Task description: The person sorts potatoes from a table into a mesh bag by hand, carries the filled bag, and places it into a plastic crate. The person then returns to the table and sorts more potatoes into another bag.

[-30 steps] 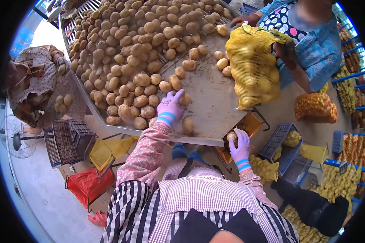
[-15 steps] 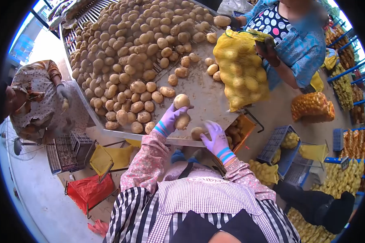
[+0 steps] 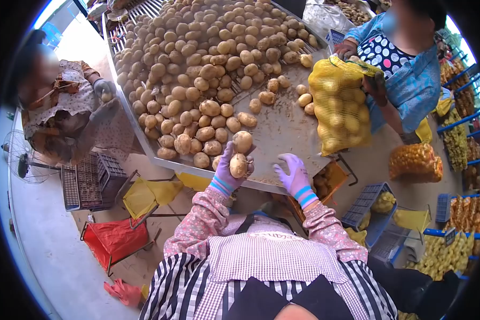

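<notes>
My left hand (image 3: 230,169), in a lilac glove, holds two potatoes at the table's near edge: an upper potato (image 3: 242,141) and a lower potato (image 3: 238,166) against the palm. My right hand (image 3: 293,175), gloved alike, has its fingers apart and nothing in them, over the near right part of the metal table (image 3: 282,128). A large heap of potatoes (image 3: 186,69) covers the table's left and far side. Several loose potatoes lie between the heap and a full yellow mesh bag (image 3: 340,106) at the right edge.
A co-worker (image 3: 405,69) at the right grips the mesh bag's top. Another person (image 3: 64,101) stands left of the table. Below the edge are an orange container (image 3: 333,178), blue crates (image 3: 365,205), a red bag frame (image 3: 114,240) and a yellow one (image 3: 144,197).
My left hand has gone from reaching among the table's potatoes to holding two. My right hand held a potato beside the edge, came over the table, and is now empty.
</notes>
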A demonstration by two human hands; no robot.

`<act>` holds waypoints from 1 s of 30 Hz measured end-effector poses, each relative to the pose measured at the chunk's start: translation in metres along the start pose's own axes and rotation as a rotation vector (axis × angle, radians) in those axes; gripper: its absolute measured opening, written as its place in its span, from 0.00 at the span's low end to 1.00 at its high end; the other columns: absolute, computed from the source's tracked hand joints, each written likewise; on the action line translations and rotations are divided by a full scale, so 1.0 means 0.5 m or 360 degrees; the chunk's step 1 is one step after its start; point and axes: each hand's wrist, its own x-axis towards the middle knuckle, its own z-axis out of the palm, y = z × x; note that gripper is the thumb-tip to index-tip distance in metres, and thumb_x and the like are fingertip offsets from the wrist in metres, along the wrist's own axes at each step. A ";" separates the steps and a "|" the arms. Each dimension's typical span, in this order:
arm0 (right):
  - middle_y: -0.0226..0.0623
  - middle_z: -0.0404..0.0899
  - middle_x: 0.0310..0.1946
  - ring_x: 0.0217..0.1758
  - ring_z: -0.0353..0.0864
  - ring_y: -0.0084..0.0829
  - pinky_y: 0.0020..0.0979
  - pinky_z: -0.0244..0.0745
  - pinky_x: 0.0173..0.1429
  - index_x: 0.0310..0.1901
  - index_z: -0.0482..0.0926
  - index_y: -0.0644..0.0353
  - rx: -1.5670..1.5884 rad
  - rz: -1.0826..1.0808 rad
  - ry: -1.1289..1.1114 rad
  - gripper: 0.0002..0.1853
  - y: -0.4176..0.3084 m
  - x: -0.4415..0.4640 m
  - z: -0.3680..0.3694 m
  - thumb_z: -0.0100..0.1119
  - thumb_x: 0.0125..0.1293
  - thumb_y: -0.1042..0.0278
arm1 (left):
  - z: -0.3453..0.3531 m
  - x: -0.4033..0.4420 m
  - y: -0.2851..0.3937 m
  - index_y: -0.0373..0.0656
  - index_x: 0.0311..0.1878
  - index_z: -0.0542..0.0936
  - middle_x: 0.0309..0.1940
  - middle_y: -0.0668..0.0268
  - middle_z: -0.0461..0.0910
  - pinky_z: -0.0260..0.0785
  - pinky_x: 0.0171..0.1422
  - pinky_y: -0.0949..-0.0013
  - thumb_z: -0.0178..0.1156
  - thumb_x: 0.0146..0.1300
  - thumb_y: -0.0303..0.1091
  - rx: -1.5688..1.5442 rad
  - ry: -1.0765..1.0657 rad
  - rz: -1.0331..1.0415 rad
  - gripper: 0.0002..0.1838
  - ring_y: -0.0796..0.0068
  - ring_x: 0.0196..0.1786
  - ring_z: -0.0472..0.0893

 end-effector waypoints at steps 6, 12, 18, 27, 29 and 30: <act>0.41 0.80 0.42 0.41 0.82 0.32 0.33 0.79 0.48 0.51 0.80 0.60 0.0404 0.0088 -0.0021 0.26 -0.256 0.051 0.052 0.69 0.68 0.43 | 0.040 -0.041 0.018 0.40 0.66 0.76 0.61 0.55 0.81 0.77 0.64 0.52 0.60 0.72 0.62 -0.0373 -0.0049 0.0019 0.35 0.56 0.58 0.82; 0.25 0.76 0.32 0.35 0.75 0.19 0.24 0.75 0.42 0.43 0.78 0.60 0.1372 0.0609 -0.0202 0.15 -0.299 0.056 0.165 0.64 0.76 0.54 | -0.006 -0.084 0.106 0.40 0.66 0.77 0.61 0.55 0.81 0.69 0.76 0.47 0.60 0.71 0.63 -0.0402 -0.0126 -0.0067 0.36 0.53 0.67 0.78; 0.33 0.80 0.27 0.32 0.78 0.26 0.33 0.78 0.43 0.41 0.79 0.62 0.0978 0.0851 0.0085 0.18 -0.272 0.074 0.155 0.63 0.76 0.51 | -0.027 -0.101 0.158 0.46 0.64 0.79 0.58 0.57 0.83 0.72 0.72 0.46 0.61 0.72 0.60 -0.0451 -0.0173 0.0091 0.29 0.54 0.65 0.79; 0.47 0.79 0.52 0.58 0.81 0.48 0.42 0.78 0.61 0.65 0.78 0.53 -0.0010 0.0241 0.0121 0.32 -0.428 0.056 0.137 0.76 0.61 0.54 | 0.010 -0.064 0.154 0.48 0.62 0.79 0.53 0.62 0.83 0.80 0.62 0.61 0.64 0.72 0.56 0.0001 0.0136 -0.0002 0.26 0.65 0.55 0.83; 0.44 0.80 0.51 0.55 0.82 0.47 0.42 0.80 0.59 0.60 0.82 0.50 -0.0049 0.0125 0.0237 0.25 -0.433 0.052 0.139 0.75 0.62 0.58 | -0.039 -0.035 0.140 0.50 0.61 0.80 0.51 0.62 0.84 0.81 0.57 0.63 0.65 0.72 0.55 0.0088 0.0202 0.0041 0.24 0.68 0.52 0.84; 0.43 0.81 0.49 0.53 0.83 0.45 0.41 0.80 0.58 0.56 0.84 0.52 0.0007 -0.0047 0.0241 0.20 -0.434 0.052 0.137 0.73 0.63 0.61 | -0.040 -0.039 0.148 0.50 0.59 0.81 0.49 0.64 0.85 0.82 0.55 0.64 0.65 0.72 0.55 -0.0065 0.0000 -0.0118 0.23 0.67 0.49 0.85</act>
